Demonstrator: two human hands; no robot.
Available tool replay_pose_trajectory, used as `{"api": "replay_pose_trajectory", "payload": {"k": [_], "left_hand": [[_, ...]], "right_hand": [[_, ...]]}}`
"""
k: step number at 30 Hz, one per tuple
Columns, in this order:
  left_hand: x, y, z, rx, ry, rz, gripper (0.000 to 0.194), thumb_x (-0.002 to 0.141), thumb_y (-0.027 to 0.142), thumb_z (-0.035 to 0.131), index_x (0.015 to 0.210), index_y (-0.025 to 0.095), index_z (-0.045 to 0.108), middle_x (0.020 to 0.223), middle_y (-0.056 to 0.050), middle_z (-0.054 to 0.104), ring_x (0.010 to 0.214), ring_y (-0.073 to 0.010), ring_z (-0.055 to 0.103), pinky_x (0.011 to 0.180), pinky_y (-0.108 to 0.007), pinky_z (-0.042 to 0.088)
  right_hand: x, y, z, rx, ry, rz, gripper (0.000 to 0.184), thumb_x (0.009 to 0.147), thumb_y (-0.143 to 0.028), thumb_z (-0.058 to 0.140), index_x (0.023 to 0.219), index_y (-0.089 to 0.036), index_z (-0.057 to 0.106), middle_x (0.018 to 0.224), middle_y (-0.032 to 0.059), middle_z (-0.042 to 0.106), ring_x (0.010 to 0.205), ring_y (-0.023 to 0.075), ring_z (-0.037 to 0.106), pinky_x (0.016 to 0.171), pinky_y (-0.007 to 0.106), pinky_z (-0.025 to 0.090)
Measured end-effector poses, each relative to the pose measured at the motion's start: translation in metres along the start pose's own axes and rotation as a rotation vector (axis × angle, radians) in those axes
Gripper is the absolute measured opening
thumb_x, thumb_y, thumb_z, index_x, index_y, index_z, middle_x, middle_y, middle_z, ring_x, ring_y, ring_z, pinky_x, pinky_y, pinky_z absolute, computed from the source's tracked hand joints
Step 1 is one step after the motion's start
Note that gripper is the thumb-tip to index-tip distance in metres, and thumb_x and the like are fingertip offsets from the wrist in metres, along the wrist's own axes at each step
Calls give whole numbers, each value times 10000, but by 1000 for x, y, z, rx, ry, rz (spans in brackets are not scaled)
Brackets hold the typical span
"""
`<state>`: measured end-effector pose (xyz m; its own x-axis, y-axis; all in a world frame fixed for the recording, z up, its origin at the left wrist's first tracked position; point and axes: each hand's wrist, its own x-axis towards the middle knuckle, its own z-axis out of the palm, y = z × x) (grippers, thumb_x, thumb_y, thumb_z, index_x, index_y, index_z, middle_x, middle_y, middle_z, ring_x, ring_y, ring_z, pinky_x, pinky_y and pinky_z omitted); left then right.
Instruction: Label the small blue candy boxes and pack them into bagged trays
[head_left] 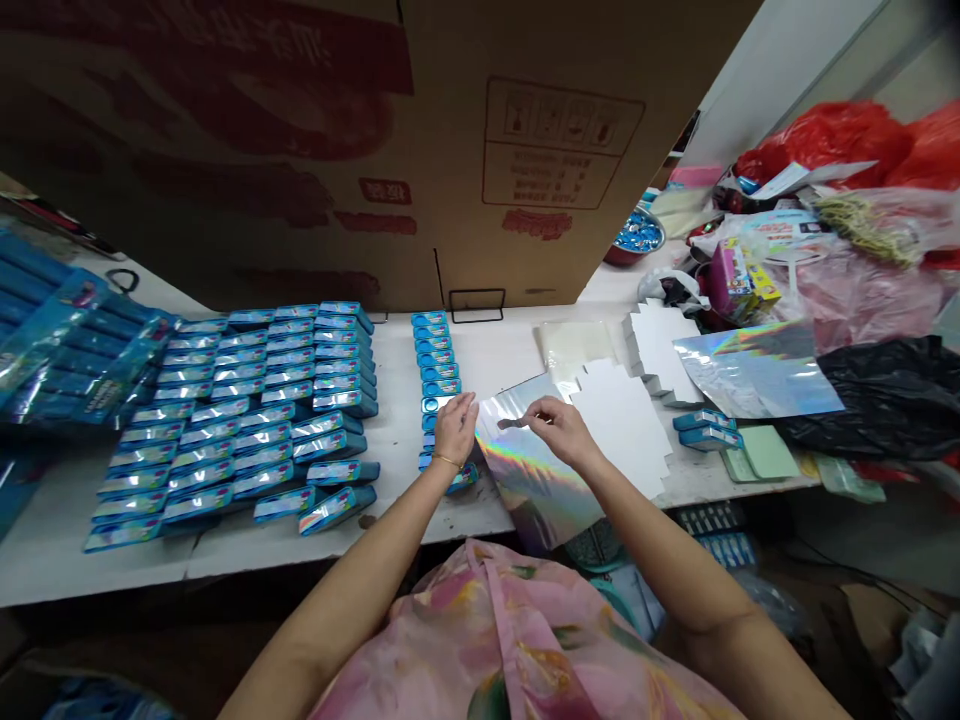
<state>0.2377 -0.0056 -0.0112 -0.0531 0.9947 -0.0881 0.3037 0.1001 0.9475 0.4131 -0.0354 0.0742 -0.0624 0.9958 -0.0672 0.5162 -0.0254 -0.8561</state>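
Observation:
My left hand is over the column of small blue boxes, its fingers drawn together at the tips. Whatever may be between them is too small to make out, and the hand covers part of the column. My right hand pinches a small thin strip, dark against the shiny sheet below. That rainbow-silver holographic sheet lies under both hands near the table's front edge. White cut card sheets lie just right of it, partly beneath my right forearm.
Rows of blue boxes fill the left of the table. A large cardboard carton stands behind. To the right are a white card stack, another holographic sheet, two blue boxes, green pads and plastic bags.

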Motion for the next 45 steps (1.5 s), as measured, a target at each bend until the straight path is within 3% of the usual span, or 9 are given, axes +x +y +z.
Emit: {"api": "replay_pose_trajectory", "payload": {"k": [3,6,10,17,21,27,38,42,45], "left_hand": [[-18,6,-12,-284,-88,-210,480,779,508,376,984,144,612,994,-100,628,912,-183,564,768,-312,426],[-32,6,-23,-496,-86,-404,499,638,479,598,1002,139,592,879,-71,641,735,-135,579,604,-234,415],[-36,-5,-41,-626,-6,-477,499,495,323,728,942,145,595,752,-11,620,600,-76,529,505,-185,351],[-20,-42,-72,-479,198,-367,410,518,299,684,877,130,586,594,46,547,554,-69,502,568,-211,388],[3,-60,-81,-334,242,-316,390,550,301,639,892,127,571,590,38,553,590,-97,539,627,-241,416],[28,-77,-86,-237,220,-323,343,548,258,623,862,131,574,506,62,508,543,-104,525,597,-243,405],[20,-99,-74,-216,173,-362,361,548,277,638,871,131,571,558,29,567,570,-121,565,603,-251,437],[19,-100,-67,-152,173,-348,324,583,260,612,882,138,580,616,1,597,567,-124,567,594,-258,448],[14,-96,-67,-77,172,-305,257,616,219,564,860,154,608,699,-29,622,637,-144,581,653,-285,462]], "right_hand": [[8,4,25,288,-26,202,133,646,-306,564,629,-174,564,558,-31,524,537,105,488,508,227,382],[11,3,47,526,-32,357,178,587,-334,612,623,-169,555,501,-45,504,493,99,489,466,213,361],[12,3,76,655,-69,428,216,559,-358,645,616,-163,572,498,-40,518,470,88,478,443,202,339],[23,20,145,436,167,346,183,613,-349,603,624,-166,597,608,-6,593,592,128,533,575,242,409],[40,22,169,174,251,232,174,680,-334,544,655,-179,619,692,28,618,670,156,554,643,268,425],[58,27,181,-126,282,142,197,737,-309,514,639,-188,635,705,49,613,692,168,546,658,282,411],[46,31,183,-484,198,106,233,796,-317,483,672,-197,640,733,68,601,743,200,512,662,312,354],[41,27,172,-676,138,27,208,827,-293,446,845,-186,624,821,92,572,809,224,481,690,337,330],[34,27,163,-816,-20,-133,259,841,-213,404,1031,-226,579,895,98,549,839,230,459,702,352,316]]}}
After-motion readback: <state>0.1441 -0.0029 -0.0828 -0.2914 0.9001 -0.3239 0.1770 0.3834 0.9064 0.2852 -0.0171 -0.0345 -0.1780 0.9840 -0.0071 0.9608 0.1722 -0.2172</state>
